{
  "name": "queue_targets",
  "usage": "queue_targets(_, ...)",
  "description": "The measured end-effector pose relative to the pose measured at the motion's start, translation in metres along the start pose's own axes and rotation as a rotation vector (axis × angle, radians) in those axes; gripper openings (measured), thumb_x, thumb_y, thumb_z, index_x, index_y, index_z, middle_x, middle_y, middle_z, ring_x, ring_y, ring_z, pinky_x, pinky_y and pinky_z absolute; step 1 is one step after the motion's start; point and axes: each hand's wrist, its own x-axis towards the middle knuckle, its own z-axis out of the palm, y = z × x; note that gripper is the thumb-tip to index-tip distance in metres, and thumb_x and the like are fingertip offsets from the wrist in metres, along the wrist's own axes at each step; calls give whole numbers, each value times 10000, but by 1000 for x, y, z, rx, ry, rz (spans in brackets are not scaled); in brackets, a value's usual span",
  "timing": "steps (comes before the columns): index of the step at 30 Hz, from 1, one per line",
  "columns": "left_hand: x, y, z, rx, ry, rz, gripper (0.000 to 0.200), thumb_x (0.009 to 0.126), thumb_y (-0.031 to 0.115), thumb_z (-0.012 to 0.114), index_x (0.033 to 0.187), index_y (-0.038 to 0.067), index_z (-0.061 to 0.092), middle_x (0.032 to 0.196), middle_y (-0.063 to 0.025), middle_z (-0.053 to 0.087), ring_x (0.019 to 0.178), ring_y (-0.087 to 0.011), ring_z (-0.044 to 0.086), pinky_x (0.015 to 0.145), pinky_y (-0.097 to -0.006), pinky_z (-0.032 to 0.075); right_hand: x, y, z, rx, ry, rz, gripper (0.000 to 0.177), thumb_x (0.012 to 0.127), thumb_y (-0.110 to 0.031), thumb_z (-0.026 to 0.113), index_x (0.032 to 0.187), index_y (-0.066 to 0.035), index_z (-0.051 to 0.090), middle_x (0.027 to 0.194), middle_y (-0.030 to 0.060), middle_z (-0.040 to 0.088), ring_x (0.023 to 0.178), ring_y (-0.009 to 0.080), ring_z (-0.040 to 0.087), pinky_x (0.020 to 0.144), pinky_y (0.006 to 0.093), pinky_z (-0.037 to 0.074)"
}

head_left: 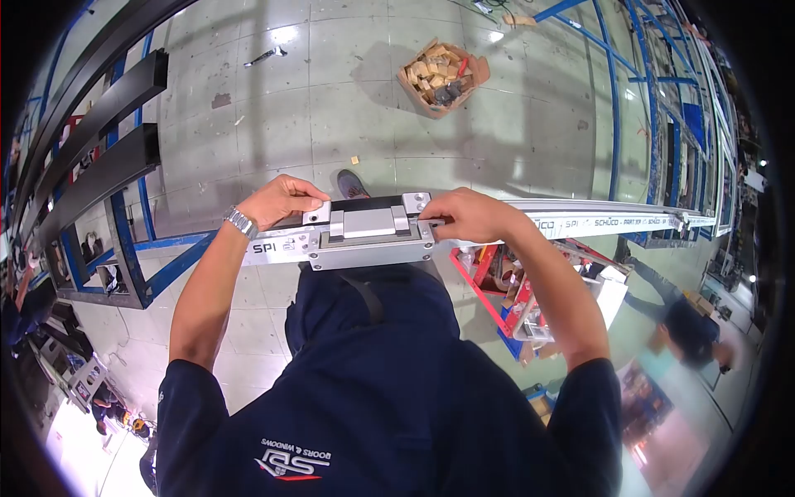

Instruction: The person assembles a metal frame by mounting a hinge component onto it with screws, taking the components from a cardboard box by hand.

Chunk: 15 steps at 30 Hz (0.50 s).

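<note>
A long aluminium profile (pixel 580 225), with printed protective film on its side, runs across in front of my body. On it sits a silver metal jig (pixel 370 250), a block-like frame with screwed corner pieces and a raised plate in the middle. My left hand (pixel 280 203), with a watch on the wrist, has thumb and fingers closed at the jig's left corner piece. At the opposite end, my right hand (pixel 472 217) curls its fingers around the jig's right edge; its fingertips are partly hidden.
Blue metal racks (pixel 613 99) stand on the right, with another blue frame (pixel 178 269) on the left holding dark profiles (pixel 108 170). A carton of small blocks (pixel 421 101) is on the floor ahead. A red tool cart (pixel 480 290) stands by my right arm. Another person (pixel 691 331) is further right.
</note>
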Motion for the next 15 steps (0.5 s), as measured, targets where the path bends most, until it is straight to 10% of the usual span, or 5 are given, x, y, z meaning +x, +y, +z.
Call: queue_targets(15,3,-3,-2,-19,13,-11,229,950,112,743,1150,1,751,1010,-46,764,863,-103,682,798,-279,566,-42,-14,99,-916,867,-431,268,766,-122,697,1024,-50,691,862,19,573,785,165,584,682,302,467)
